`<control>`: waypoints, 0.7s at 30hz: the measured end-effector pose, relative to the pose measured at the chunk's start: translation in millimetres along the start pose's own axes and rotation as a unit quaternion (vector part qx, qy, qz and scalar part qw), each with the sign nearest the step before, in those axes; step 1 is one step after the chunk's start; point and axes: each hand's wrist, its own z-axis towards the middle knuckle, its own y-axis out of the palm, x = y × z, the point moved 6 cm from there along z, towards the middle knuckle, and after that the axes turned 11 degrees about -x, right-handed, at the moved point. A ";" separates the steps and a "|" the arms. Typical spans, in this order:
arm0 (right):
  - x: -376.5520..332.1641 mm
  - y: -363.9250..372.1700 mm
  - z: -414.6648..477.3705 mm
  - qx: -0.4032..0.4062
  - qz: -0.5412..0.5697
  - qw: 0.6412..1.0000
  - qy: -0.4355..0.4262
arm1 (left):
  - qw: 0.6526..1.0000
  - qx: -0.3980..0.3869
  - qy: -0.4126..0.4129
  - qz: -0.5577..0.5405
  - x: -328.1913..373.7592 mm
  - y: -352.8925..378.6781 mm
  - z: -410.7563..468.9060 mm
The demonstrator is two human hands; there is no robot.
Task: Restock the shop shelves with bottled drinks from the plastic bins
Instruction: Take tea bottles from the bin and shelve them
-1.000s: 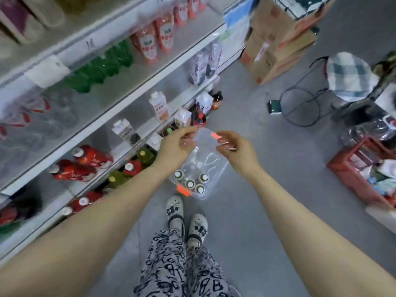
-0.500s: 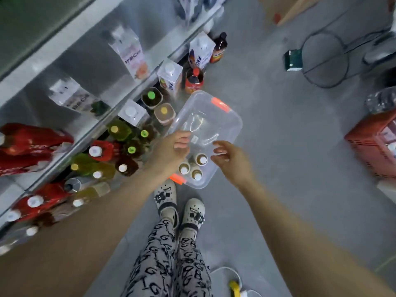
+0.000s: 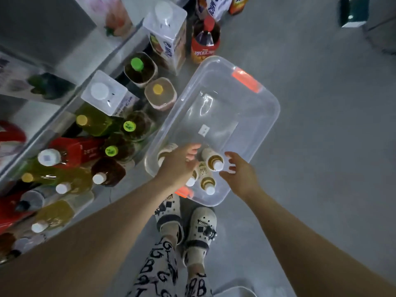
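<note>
We're looking straight down, and the clear plastic bin (image 3: 276,112) sits on the grey floor (image 3: 325,159) at the centre of the frame, with one orange latch (image 3: 246,79) on its upper right rim and another (image 3: 184,191) at its lower left end, just above the shoes (image 3: 201,226). The far half of the bin shows only its bare bottom, while the small white-capped bottles crowd the near end. Here's the left hand (image 3: 177,163), reaching in over that cluster from the lower left with its fingers bent down among the bottles. We cannot tell whether it grips one, as the hand hides what is under it. One pale bottle (image 3: 166,151) peeks out at its left edge. And the right hand (image 3: 242,176) comes in from the lower right with thumb and fingers spread wide and holding nothing, just beside the cap of a tilted bottle (image 3: 213,160). Whether the fingertips touch the cap, we cannot say. Another bottle (image 3: 207,183) stands below it, between the two hands. Along the left of the frame run the shelves, with drinks packed at their foot: a green-capped bottle (image 3: 137,65), a yellow-capped bottle (image 3: 158,89), two white cartons (image 3: 167,28) (image 3: 105,95) and a red-labelled bottle (image 3: 205,39) just above the bin. At the bottom centre we see patterned trousers (image 3: 158,271).
</note>
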 end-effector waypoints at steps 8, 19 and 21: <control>25.9 32.6 68.9 -0.064 -0.060 0.996 0.025 | 0.998 -0.044 -0.009 0.047 -32.0 21.5 63.8; 18.9 11.3 114.6 0.005 0.087 0.993 -0.078 | 0.998 -0.053 -0.029 0.020 -62.8 33.1 114.2; 14.1 10.3 127.6 -0.004 0.122 0.989 -0.088 | 0.998 -0.046 -0.035 -0.001 -69.5 28.0 125.5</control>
